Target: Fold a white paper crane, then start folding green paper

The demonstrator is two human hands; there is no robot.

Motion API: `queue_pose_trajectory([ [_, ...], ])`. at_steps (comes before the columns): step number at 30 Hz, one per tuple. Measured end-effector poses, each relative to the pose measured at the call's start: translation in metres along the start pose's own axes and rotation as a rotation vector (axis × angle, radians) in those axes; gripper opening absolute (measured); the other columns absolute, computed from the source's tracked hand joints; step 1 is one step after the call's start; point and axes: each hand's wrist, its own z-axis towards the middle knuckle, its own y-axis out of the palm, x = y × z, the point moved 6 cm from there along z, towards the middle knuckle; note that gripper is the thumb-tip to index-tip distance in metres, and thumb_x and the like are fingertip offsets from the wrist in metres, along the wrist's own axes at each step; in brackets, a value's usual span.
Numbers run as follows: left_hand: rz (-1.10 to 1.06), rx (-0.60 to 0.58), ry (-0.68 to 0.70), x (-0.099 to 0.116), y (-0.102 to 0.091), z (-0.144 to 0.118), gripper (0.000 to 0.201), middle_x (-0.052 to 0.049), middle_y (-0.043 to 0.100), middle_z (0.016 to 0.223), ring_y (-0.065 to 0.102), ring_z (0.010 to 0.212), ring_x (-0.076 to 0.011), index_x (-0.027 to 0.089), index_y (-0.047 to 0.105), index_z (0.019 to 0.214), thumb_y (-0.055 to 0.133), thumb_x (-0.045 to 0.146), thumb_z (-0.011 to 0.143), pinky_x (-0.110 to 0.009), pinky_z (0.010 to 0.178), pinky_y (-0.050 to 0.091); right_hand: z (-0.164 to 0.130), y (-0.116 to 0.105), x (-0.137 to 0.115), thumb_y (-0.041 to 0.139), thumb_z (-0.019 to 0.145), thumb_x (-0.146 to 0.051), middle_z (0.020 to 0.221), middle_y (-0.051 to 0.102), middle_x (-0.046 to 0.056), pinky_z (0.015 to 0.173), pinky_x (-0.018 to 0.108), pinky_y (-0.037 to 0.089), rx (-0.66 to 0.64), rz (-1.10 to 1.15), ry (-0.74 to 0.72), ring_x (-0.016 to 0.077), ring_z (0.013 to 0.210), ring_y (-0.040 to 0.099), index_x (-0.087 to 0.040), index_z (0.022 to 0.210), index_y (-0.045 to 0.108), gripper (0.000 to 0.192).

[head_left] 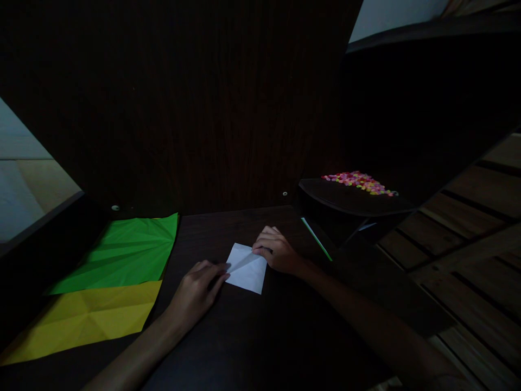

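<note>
Near the desk's [252, 336] middle, the left hand [197, 290] lay flat, fingertips pinning the white paper's [247, 269] left corner to steady it. The right hand [277, 251], fingers curled, pressed its upper right edge. Green [126, 252] and yellow [89, 315] sheets lay at the left edge.

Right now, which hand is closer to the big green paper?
Left. The left hand rests at the white paper's left edge, just right of the green paper. The right hand presses the white paper's far side, farther away.
</note>
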Motion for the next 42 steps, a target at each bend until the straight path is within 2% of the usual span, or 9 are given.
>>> queue_pose_trajectory([
  [4,0.086,-0.064,0.068,0.004,0.003,0.0,0.021,-0.005,0.068,0.078,0.063,0.07,-0.0179,0.017,0.068,0.103,0.049,0.022,0.095,-0.031,0.066,0.052,0.0,0.001,0.004,0.062,0.088,-0.015,0.083,0.068,0.001,0.083,0.036,0.034,-0.091,0.005,0.028,0.0181,0.085,0.055,-0.018,0.081,0.066,0.009],
  [8,0.121,-0.111,0.102,0.006,0.007,-0.001,0.022,-0.006,0.066,0.08,0.061,0.073,-0.0191,0.015,0.066,0.103,0.045,0.018,0.096,-0.032,0.067,0.052,-0.001,0.0,0.004,0.066,0.087,-0.019,0.085,0.067,0.002,0.084,0.036,0.035,-0.114,0.053,0.01,0.0182,0.086,0.056,-0.018,0.084,0.066,0.002],
  [12,0.113,-0.131,0.113,0.008,0.009,-0.001,0.024,-0.007,0.066,0.082,0.059,0.076,-0.0192,0.015,0.067,0.1,0.043,0.017,0.096,-0.032,0.068,0.052,-0.002,0.002,0.002,0.065,0.088,-0.021,0.086,0.067,0.001,0.085,0.037,0.037,-0.141,0.086,-0.021,0.0186,0.088,0.057,-0.019,0.086,0.068,0.004],
  [20,0.102,-0.141,0.101,0.009,0.012,0.001,0.029,-0.006,0.061,0.077,0.054,0.072,-0.0182,0.015,0.067,0.092,0.04,0.02,0.099,-0.029,0.062,0.048,-0.002,0.006,0.0,0.065,0.088,-0.02,0.076,0.068,0.002,0.077,0.035,0.039,-0.1,0.111,-0.096,0.0177,0.078,0.057,-0.018,0.077,0.07,0.013],
  [30,0.102,-0.229,0.083,0.007,0.012,-0.001,0.024,-0.007,0.058,0.079,0.051,0.074,-0.0198,0.014,0.062,0.089,0.042,0.001,0.088,-0.029,0.061,0.046,-0.003,0.008,-0.007,0.063,0.089,-0.02,0.076,0.067,0.002,0.076,0.033,0.037,-0.117,0.055,-0.128,0.0167,0.078,0.056,-0.018,0.079,0.071,0.013],
  [42,0.233,-0.177,0.072,-0.003,0.007,-0.003,0.023,-0.005,0.057,0.076,0.051,0.072,-0.0195,0.016,0.061,0.087,0.048,-0.002,0.084,-0.028,0.058,0.044,-0.004,0.012,-0.003,0.067,0.087,-0.027,0.082,0.069,0.002,0.082,0.035,0.039,-0.149,0.102,-0.023,0.0178,0.082,0.058,-0.019,0.086,0.069,0.008],
])
